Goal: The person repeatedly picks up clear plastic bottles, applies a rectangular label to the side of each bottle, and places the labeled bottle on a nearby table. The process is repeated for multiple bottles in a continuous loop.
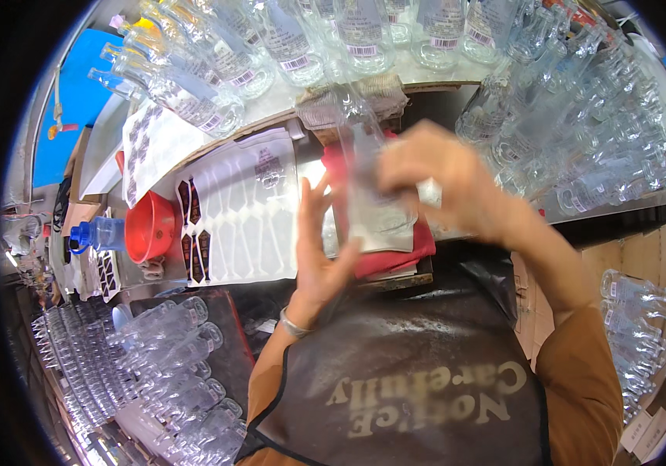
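Observation:
A clear glass bottle (358, 144), smeared by motion, lies on a red cloth (395, 262) with its neck toward a cloth-wrapped block (310, 110). My left hand (319, 252) is beside the bottle's near end, fingers and thumb stretched apart; whether the thumb touches the glass I cannot tell. Over the bottle's right side, my right hand (445, 175) is blurred, its fingers bent around something dark that I cannot make out. Left of my left hand lies a white sheet of decals (244, 241), with a few dark decals at its left edge.
Rows of glass bottles (286, 46) stand along the back, with more bottles (581, 132) at the right. A red bowl (149, 225) and a blue-capped plastic bottle (104, 233) are at the left. Below sit stacked bottles (170, 349); cardboard (636, 252) is at the lower right.

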A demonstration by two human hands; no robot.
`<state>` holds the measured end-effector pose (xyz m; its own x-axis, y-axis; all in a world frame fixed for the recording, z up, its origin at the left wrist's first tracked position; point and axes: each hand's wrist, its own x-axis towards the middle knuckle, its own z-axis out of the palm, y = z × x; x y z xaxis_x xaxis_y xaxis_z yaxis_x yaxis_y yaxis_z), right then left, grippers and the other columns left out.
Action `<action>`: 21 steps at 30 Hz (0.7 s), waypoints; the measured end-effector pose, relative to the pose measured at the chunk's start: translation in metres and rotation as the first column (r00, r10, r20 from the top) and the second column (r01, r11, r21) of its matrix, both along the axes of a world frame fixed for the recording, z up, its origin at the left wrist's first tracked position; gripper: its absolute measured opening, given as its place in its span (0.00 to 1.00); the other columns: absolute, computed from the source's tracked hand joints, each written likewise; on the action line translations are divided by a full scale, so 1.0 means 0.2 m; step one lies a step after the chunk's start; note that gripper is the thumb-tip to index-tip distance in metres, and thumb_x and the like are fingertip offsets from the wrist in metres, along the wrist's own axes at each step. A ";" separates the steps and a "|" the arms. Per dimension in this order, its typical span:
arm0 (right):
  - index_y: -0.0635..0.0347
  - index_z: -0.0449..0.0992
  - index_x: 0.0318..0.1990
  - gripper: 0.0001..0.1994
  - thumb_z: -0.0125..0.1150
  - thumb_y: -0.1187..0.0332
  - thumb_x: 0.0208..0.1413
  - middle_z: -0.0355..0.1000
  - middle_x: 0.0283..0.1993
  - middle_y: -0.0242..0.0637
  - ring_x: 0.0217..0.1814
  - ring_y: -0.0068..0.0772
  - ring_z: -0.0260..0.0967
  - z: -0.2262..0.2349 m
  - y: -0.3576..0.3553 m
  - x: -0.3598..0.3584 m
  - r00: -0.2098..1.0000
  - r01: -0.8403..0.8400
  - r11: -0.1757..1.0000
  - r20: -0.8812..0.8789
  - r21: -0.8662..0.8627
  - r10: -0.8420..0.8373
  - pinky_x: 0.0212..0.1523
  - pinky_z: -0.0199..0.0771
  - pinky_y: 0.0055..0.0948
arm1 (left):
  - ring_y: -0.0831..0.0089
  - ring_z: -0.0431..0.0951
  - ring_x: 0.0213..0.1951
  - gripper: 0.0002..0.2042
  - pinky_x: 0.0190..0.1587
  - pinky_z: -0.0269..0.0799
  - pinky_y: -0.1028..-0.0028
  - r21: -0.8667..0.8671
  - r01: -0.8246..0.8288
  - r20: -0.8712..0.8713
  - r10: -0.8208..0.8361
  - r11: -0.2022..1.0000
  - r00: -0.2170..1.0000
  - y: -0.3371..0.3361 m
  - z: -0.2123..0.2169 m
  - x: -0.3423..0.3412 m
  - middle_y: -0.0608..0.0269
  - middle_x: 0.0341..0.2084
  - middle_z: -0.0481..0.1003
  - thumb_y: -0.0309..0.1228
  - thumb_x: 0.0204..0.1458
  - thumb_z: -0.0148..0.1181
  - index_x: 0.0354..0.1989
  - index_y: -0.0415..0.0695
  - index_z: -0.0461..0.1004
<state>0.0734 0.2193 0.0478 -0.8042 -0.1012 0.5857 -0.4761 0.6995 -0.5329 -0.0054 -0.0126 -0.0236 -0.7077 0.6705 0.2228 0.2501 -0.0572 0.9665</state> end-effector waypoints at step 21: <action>0.64 0.75 0.28 0.20 0.65 0.52 0.46 0.74 0.22 0.50 0.26 0.54 0.75 0.39 0.13 0.16 0.956 0.228 0.966 0.216 -0.124 -0.198 0.30 0.73 0.45 | 0.58 0.63 0.68 0.43 0.69 0.56 0.61 -0.025 0.229 -0.009 -0.229 0.973 0.973 0.26 0.29 0.09 0.46 0.67 0.61 0.28 0.51 0.65 0.74 0.33 0.46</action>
